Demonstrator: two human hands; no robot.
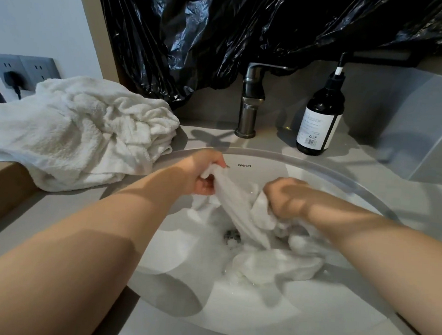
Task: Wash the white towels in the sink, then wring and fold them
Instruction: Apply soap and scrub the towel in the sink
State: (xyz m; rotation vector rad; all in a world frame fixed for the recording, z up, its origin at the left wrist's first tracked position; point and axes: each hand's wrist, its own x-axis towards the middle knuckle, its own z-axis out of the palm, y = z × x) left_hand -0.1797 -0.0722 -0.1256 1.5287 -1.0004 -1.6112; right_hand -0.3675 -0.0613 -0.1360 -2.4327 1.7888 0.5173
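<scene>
Two bare forearms reach in from the near edge over a round white sink (244, 311) set into a pale grey counter (64, 209). Both hands are clenched on one wet white towel (238, 209). The left hand (206, 176) pinches a bunched end lifted near the basin's far wall. The right hand (284, 197) is fisted round another fold just beside it, with cloth stretched between them. The rest of the towel trails down into sudsy water, past the drain (232, 236).

On the counter to the left lies a crumpled heap of white towels (74, 132), its edge reaching the sink's rim. Behind the basin stand a dark metal tap (249, 101) and, to its right, a dark pump bottle (320, 114) with a white label. Crinkled black plastic sheeting (249, 26) hangs across the back wall. A grey socket panel (32, 67) with a black plug (13, 79) in it sits on the white wall at left, and grey tiles (424, 122) line the right-hand corner.

The lettering "FAENZA" (244, 165) is printed on the basin's far wall. The bottle label shows a barcode, but its text is too small to read.
</scene>
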